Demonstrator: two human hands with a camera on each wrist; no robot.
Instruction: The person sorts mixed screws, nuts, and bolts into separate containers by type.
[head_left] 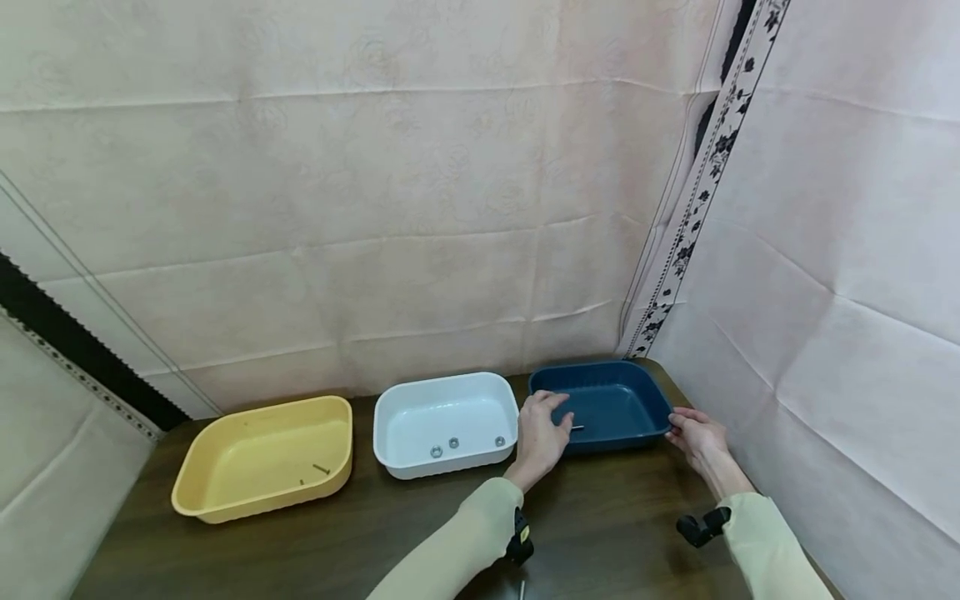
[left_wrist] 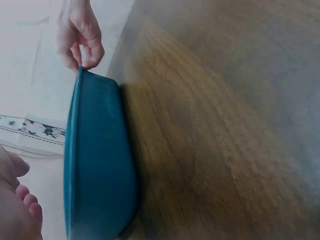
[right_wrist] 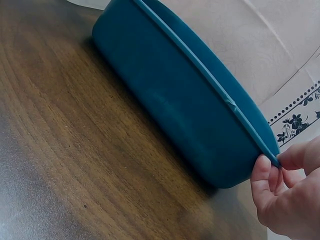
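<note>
My right hand (head_left: 697, 437) pinches the rim of the dark blue tray (head_left: 600, 437) at its right front corner. The right wrist view shows the thumb and fingers (right_wrist: 261, 182) on either side of that rim. Over the left end of the same tray is my left hand (head_left: 542, 433), its fingers loosely bent and a gap between thumb and forefinger. A short thin metal rod (head_left: 577, 428) shows in the tray just beside the left thumb. In the left wrist view the left hand (left_wrist: 15, 200) is partly cut off by the edge.
Left of the blue tray stands a white tray (head_left: 442, 467) with several metal nuts inside. Farther left is a yellow tray (head_left: 262, 500) holding small dark screws (head_left: 321, 469). Another thin metal piece (head_left: 522, 590) lies on the wooden table (head_left: 600, 533) near its front. Cloth walls (head_left: 420, 200) surround the table.
</note>
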